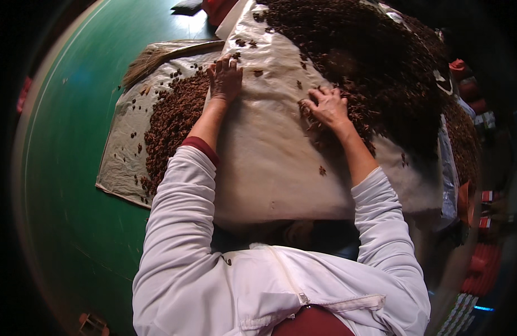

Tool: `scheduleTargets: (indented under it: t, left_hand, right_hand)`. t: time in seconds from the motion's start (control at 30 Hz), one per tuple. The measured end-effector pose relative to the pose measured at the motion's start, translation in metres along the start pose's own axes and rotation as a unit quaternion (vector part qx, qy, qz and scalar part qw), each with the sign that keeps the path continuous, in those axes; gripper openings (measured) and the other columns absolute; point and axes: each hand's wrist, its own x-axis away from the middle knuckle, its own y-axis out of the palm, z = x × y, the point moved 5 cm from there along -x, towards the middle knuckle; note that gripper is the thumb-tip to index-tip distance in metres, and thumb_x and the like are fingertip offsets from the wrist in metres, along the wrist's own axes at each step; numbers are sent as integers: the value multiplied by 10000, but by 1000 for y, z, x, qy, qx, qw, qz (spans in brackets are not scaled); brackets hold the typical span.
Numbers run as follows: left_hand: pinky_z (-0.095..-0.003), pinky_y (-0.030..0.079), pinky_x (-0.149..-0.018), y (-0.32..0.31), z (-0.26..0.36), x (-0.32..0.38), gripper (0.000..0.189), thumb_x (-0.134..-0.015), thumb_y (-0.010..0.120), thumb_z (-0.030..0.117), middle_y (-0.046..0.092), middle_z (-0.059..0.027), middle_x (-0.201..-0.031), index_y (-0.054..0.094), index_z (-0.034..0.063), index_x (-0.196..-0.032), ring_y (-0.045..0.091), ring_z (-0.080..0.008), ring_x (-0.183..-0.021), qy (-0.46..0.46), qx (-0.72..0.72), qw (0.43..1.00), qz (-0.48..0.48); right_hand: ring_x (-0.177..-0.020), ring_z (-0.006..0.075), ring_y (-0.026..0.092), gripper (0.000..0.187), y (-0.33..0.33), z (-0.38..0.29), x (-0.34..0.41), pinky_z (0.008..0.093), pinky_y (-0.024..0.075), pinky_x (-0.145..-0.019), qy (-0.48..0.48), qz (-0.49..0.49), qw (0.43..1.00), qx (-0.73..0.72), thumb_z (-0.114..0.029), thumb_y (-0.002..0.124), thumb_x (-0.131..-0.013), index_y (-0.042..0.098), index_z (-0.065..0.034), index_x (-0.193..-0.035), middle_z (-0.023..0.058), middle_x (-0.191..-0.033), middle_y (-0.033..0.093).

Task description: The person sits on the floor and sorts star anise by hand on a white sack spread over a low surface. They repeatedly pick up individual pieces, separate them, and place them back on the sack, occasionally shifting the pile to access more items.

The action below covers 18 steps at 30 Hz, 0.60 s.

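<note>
My left hand point(226, 80) rests palm down at the left edge of the pale table sheet point(262, 159), fingers a little apart. No piece shows in its grip, though its palm side is hidden. Beyond that edge, lower down, a reddish-brown heap of what looks like star anise point(174, 117) lies on a floor sheet point(126, 126). My right hand point(327, 107) is over the near-left fringe of a large dark star anise heap point(355, 50), its fingers spread and touching loose pieces. Pieces near that hand are blurred. A single star anise point(322, 170) lies nearer my body.
A straw broom point(145, 65) lies along the floor sheet's far edge, on a green floor point(65, 168). Right of the table, another brown heap point(462, 143) stands behind a plastic sheet edge point(447, 168). A stack of red plastic items point(481, 269) is at lower right.
</note>
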Motion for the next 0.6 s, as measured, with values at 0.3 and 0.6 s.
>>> scheduleTargets:
  t: [0.3, 0.6]
  left_hand:
    - [-430, 297, -975, -111, 48, 91, 365, -848, 658, 239, 417, -125, -1414, 572, 92, -1171, 425, -282, -1243, 108, 145, 984, 6]
    - [-429, 327, -986, -207, 24, 139, 309, -842, 670, 166, 449, -100, -1390, 604, 78, -1131, 449, -279, -1228, 68, 318, 946, 5]
  right_hand:
    - [-1324, 347, 407, 433, -49, -25, 110, 537, 328, -1058, -165, 76, 974, -137, -410, 669, -859, 644, -195, -1234, 148, -1373, 516]
    - [-1170, 340, 541, 362, -36, -106, 48, 411, 479, -955, -241, 116, 920, -286, -143, 680, -865, 619, -115, -1221, 179, -1262, 571]
